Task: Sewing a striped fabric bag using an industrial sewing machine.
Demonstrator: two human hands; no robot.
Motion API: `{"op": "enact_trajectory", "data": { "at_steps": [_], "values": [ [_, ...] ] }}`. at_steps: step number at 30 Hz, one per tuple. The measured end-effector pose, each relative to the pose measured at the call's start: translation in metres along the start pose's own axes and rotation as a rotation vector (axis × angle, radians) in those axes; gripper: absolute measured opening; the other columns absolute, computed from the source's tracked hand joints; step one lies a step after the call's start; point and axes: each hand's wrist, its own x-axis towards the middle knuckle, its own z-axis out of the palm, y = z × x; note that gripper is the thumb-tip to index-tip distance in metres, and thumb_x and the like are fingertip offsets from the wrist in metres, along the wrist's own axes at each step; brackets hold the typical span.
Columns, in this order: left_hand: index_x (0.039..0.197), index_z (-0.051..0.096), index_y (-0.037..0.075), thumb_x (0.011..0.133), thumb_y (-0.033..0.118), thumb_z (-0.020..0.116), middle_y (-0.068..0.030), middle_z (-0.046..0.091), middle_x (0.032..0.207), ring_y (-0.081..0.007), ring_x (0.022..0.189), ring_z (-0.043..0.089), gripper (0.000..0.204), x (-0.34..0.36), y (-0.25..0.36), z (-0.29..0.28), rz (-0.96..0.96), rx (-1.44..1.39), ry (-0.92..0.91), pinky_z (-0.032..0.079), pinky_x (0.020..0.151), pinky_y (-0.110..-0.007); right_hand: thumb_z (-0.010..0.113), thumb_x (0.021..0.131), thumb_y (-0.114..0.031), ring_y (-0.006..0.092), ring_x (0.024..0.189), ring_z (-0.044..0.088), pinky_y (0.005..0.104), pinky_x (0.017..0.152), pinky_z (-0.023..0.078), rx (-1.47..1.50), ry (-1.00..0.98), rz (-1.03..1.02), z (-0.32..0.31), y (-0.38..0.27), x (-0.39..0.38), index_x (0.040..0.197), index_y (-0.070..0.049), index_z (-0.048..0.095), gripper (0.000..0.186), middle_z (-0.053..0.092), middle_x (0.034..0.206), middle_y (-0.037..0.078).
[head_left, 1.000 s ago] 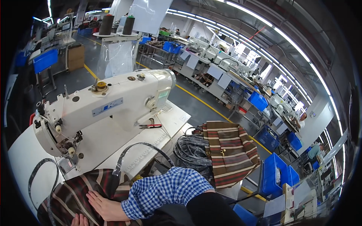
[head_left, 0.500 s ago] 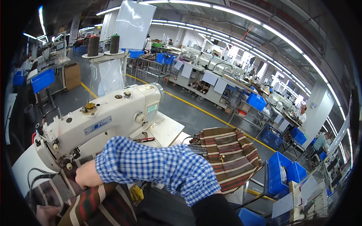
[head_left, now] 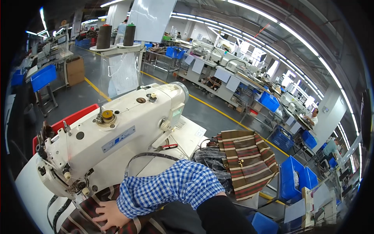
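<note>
Cloth (head_left: 80, 217) spread just in front of the sewing machine (head_left: 117, 128), at its needle end.
It is touched by the right hand (head_left: 111, 214), laid with fingers apart, nothing clutched; red snips (head_left: 169, 147) are seen beside the machine, a striped bag (head_left: 249, 167) farther right.

- Rows of ceiling tubes (head_left: 307, 41) light the hall brightly from above.
- Far windows (head_left: 255, 54) burn out to white.
- Glare streaks the glossy hanging sheet (head_left: 150, 23) and the clear plastic (head_left: 119, 76) beneath the thread cones (head_left: 103, 38).
- The worktop (head_left: 193, 134) is pale and well lit toward its far right corner.
- At its near edge, the striped fabric (head_left: 80, 218) and right hand (head_left: 111, 215) look fairly sharp; distant benches (head_left: 218, 72) soften.
- Fisheye bending curves the tubes; the picture's corners go black, its right rim dim and smeared.
</note>
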Motion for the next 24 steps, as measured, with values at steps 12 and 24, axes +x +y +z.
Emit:
{"op": "enact_trajectory", "data": {
  "at_steps": [12,24],
  "values": [
    [0.135,0.040,-0.007,0.083,0.034,0.059,-0.0238,0.036,0.144,-0.0421,0.134,0.034,0.069,0.091,-0.045,0.066,0.240,0.807,0.945,0.027,0.111,-0.050,0.053,0.087,-0.025,0.0399,0.116,0.049,0.0476,0.097,0.042,0.118,0.252,0.006,0.012,-0.023,0.001,0.108,-0.004,0.058,0.030,0.052,0.122,0.020],
    [0.147,0.026,0.004,0.093,0.055,0.044,-0.0154,0.025,0.153,-0.0290,0.141,0.026,0.076,0.088,-0.043,0.085,0.222,0.669,0.884,0.022,0.115,-0.042,0.064,0.084,-0.044,0.0319,0.131,0.041,0.0469,0.107,0.035,0.324,0.174,0.197,-0.055,-0.037,-0.037,0.130,0.004,0.047,0.068,0.044,0.140,0.019]
  ]
}}
